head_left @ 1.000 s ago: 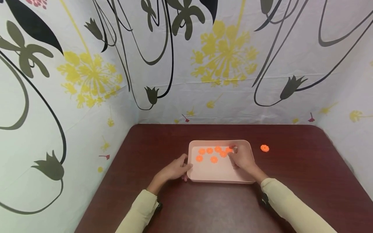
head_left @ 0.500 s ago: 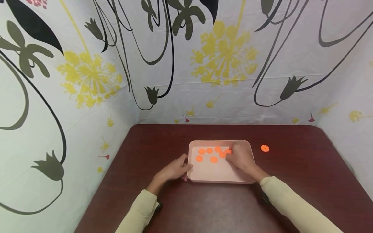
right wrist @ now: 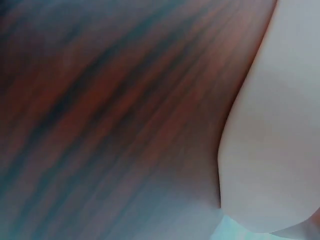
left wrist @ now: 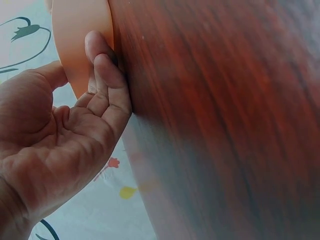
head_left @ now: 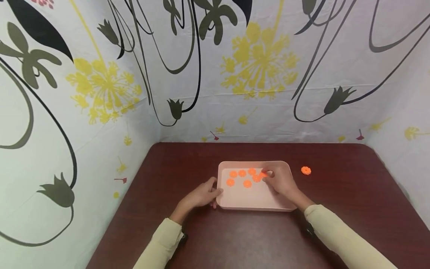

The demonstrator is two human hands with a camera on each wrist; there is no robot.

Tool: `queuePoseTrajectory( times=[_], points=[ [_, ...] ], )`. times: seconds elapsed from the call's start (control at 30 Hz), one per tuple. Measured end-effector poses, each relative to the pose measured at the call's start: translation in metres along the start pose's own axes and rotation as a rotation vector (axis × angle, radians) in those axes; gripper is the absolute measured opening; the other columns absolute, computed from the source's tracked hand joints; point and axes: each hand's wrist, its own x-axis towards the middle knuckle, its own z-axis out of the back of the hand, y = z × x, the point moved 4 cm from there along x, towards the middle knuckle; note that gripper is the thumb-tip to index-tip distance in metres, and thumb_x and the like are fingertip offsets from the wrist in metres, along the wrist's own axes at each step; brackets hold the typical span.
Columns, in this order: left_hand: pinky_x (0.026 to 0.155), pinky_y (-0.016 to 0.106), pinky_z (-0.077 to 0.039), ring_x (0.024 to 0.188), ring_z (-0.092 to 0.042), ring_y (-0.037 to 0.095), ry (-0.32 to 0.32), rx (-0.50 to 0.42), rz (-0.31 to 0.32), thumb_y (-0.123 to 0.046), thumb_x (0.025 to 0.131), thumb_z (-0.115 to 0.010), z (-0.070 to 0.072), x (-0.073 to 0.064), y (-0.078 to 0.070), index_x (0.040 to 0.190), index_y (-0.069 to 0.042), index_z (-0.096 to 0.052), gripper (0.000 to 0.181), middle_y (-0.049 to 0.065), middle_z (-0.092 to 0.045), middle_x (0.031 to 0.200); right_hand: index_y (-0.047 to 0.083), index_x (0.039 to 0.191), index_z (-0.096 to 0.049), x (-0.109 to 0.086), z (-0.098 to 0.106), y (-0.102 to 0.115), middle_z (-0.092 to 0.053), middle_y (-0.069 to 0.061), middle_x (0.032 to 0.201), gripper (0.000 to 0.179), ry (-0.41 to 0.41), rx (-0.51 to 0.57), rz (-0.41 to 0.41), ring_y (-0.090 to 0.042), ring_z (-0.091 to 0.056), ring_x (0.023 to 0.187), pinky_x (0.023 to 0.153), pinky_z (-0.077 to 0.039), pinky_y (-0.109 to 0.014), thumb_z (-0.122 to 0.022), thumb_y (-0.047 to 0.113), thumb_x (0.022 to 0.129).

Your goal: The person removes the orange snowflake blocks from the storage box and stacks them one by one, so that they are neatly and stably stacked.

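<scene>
A pink rectangular tray (head_left: 235,200) lies on the table with several orange flower-shaped pieces (head_left: 247,184) in its left and upper part. My left hand (head_left: 201,194) grips the tray's left end. In the left wrist view the left hand (left wrist: 65,127) has its thumb at the rim and its fingers bent against the outer wall. My right hand (head_left: 280,181) reaches over the tray's right side, thumb and forefinger pinching the rightmost orange piece (head_left: 263,174), partly covered by the fingers. The right wrist view shows only the tray wall (right wrist: 275,140) and the table, not the hand.
One more orange flower-shaped piece lies on the dark red-brown table (head_left: 342,186), right of the tray. Behind the table and at both sides hangs a white cloth (head_left: 201,74) printed with flowers.
The right hand dips slightly at the rightmost orange piece, then lifts back a little with its fingers still around it. The left hand and the tray stay put.
</scene>
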Motion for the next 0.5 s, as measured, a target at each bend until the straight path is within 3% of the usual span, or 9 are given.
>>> queuePoseTrajectory(
  times=[0.23,0.5],
  points=[
    [0.059,0.029,-0.048,0.060,-0.066,0.020,0.001,0.021,-0.002,-0.036,0.108,-0.061,-0.0019,0.0012,0.0002,0.134,-0.011,-0.046,0.039,0.004,-0.070,0.070,0.000,0.107,-0.080,-0.0013,-0.0005,-0.0035,-0.069,-0.006,0.058,0.027,0.042,0.047,-0.039,-0.006,-0.050,0.029,0.035,-0.042,-0.029,-0.088,0.000,0.081],
    [0.059,0.029,-0.049,0.060,-0.066,0.020,0.000,0.023,-0.002,-0.034,0.108,-0.061,0.0004,-0.0002,-0.0020,0.136,-0.008,-0.044,0.042,0.005,-0.070,0.070,-0.001,0.115,-0.078,-0.0017,-0.0041,-0.0050,-0.063,-0.006,0.055,0.030,0.160,0.106,-0.186,-0.011,-0.051,0.033,0.037,-0.042,-0.031,-0.085,0.006,0.088]
  ],
)
